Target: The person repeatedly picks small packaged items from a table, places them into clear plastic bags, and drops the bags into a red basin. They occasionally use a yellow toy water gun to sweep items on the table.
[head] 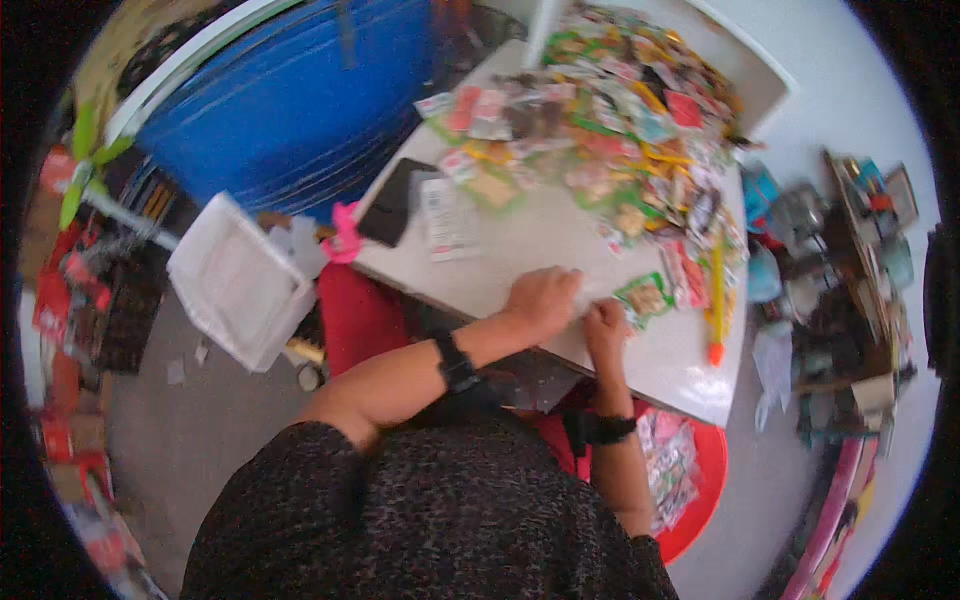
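Observation:
My left hand [544, 304] is over the front part of the white table [517, 240], with its fingers curled under. Close beside it on the right, my right hand [606, 330] is also curled, near the table's front edge. A small green-edged snack packet [646, 297] with pale contents lies against or just beyond the right hand. Blur and the curled fingers hide whether either hand grips anything. A red packet [686, 274] and a yellow stick with an orange end [718, 300] lie further right.
A large heap of mixed snack packets [630, 127] covers the table's back. A dark phone [397, 202] and a white printed packet [448, 217] lie at the left. A white foam box [240, 277] stands left of the table; a red basin [709, 465] holding packets is below right.

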Motion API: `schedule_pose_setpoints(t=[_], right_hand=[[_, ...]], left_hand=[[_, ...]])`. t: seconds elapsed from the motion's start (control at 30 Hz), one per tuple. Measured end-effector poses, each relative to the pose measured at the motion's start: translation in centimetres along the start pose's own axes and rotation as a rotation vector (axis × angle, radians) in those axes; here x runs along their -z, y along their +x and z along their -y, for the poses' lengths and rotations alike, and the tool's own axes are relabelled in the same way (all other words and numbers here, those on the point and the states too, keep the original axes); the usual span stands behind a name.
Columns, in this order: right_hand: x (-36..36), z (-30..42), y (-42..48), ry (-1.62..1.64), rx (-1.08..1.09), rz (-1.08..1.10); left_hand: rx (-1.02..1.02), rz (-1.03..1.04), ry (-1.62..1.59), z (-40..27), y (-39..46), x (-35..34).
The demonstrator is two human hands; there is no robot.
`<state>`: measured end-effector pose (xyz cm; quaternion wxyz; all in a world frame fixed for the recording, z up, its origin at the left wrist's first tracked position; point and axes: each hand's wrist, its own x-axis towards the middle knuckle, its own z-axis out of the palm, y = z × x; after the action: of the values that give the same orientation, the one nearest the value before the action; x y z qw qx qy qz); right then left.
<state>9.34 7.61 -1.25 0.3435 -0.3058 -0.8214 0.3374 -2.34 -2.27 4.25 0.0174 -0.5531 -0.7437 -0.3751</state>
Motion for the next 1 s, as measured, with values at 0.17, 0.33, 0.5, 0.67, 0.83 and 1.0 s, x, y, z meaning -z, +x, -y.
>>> schedule_pose_setpoints(t=[0.17,0.33,0.5,0.67,0.83,1.0], right_hand=[[-0.7,1.1,0.3,0.094,-0.233,0.146],[0.6,3.1,1.6,0.092,-0.287,0.337],[1.4,1.6,2.8,-0.042,-0.18,0.44],[3.4,1.7,5.2,-0.068,-0.085,0.349],[2.9,0.9,9.5,-0.288,0.006,0.254],[0.2,-0.9,14.1,-0.46,0.181,0.283]], left_hand=[[-0.253,-0.007,0.146,-0.5,-0.3,-0.3],[-0.207,0.18,0.254,-0.7,0.0,-0.3],[-0.038,0.308,0.192,1.1,-0.1,-2.6],[-0.052,0.153,0.175,1.3,-0.7,-3.1],[-0.064,0.082,0.156,1.8,-1.0,-4.0],[-0.178,-0.073,0.045,1.9,-1.1,-3.7]])
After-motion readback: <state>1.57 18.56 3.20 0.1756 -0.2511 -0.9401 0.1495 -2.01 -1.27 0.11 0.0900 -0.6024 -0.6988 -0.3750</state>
